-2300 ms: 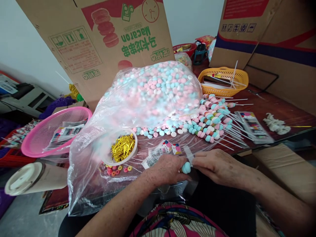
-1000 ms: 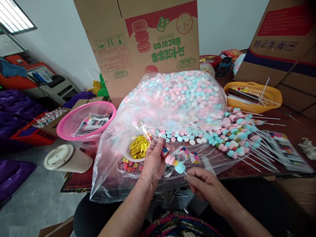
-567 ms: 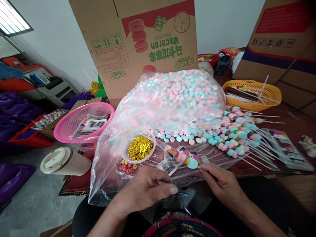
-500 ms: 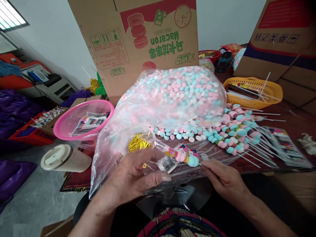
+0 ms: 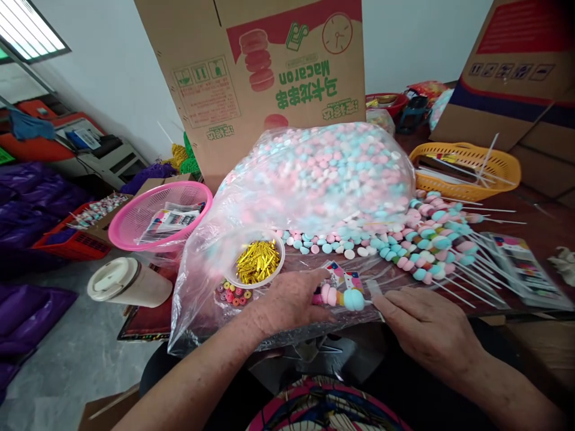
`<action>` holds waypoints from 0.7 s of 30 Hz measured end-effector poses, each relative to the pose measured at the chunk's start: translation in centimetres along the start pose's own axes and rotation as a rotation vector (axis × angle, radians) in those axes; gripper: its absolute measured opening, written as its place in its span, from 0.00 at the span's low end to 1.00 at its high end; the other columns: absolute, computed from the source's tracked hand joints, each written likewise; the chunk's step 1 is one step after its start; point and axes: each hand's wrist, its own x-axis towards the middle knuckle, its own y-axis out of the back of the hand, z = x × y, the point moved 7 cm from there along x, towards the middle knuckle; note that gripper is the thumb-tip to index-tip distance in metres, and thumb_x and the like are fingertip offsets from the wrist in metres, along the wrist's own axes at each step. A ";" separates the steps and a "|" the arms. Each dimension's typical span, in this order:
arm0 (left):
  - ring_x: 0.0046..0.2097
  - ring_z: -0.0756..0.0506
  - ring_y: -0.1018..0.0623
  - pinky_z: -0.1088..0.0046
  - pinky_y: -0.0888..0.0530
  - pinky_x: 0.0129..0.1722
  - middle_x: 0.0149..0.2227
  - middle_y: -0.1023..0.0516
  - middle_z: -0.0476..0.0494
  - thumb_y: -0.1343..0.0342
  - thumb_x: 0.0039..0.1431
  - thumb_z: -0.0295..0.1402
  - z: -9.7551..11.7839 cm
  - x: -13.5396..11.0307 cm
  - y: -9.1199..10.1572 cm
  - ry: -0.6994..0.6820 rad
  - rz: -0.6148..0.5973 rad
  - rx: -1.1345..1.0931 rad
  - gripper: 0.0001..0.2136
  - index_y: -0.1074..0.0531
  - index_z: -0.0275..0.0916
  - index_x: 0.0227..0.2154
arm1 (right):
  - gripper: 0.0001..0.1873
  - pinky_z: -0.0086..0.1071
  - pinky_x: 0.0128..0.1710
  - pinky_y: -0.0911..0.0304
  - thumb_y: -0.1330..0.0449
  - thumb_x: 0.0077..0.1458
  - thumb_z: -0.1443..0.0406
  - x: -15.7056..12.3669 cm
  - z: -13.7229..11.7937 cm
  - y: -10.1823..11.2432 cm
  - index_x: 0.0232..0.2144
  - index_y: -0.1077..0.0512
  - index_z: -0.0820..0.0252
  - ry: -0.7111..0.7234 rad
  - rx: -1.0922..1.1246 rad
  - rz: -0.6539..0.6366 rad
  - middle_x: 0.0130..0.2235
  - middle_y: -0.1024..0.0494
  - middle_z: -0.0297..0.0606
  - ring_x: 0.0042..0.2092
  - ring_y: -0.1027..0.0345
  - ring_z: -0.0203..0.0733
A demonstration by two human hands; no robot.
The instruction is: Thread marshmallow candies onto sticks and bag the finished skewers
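My left hand (image 5: 287,302) is closed around the wrapped end of a candy skewer (image 5: 344,297) of pink, yellow and blue marshmallow pieces, held low over the table edge. My right hand (image 5: 426,326) pinches the stick end of the same skewer just right of the blue piece. Printed label cards (image 5: 345,276) lie under clear plastic right behind the skewer. A small bowl of gold twist ties (image 5: 258,261) sits just beyond my left hand, with coloured ring candies (image 5: 231,294) beside it.
A huge clear bag of pink and blue marshmallows (image 5: 323,173) fills the table centre. Finished skewers (image 5: 438,242) pile at the right, an orange basket (image 5: 467,170) behind them. A pink basket (image 5: 159,218) and lidded cup (image 5: 128,282) stand left. Cardboard boxes (image 5: 269,72) rise behind.
My left hand let go of the skewer, swept over the gold ties, then came back and closed on the wrapped end. My right hand kept hold of the stick throughout.
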 end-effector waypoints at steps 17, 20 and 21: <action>0.38 0.38 0.24 0.71 0.33 0.34 0.37 0.23 0.42 0.35 0.36 0.48 -0.2 0.0 -0.4 -0.050 -0.213 -0.088 0.30 0.29 0.43 0.46 | 0.12 0.32 0.32 0.38 0.50 0.57 0.73 -1.7 1.7 -0.9 0.36 0.27 0.58 -0.028 0.096 -0.080 0.31 0.22 0.38 0.32 0.30 0.38; 0.31 0.44 0.26 0.75 0.36 0.28 0.30 0.24 0.47 0.36 0.41 0.39 -1.0 -0.4 -0.8 -0.010 -0.408 -0.108 0.15 0.25 0.42 0.35 | 0.12 0.33 0.33 0.38 0.49 0.56 0.73 -1.7 1.9 -0.5 0.36 0.28 0.57 -0.015 0.112 -0.069 0.32 0.22 0.38 0.33 0.30 0.39; 0.29 0.45 0.27 0.76 0.37 0.26 0.27 0.24 0.48 0.37 0.41 0.37 -1.3 -0.5 -1.2 0.013 -0.442 -0.134 0.12 0.25 0.42 0.32 | 0.12 0.33 0.32 0.38 0.49 0.56 0.74 -1.7 1.7 -0.4 0.36 0.28 0.58 0.006 0.108 -0.068 0.31 0.22 0.38 0.32 0.30 0.39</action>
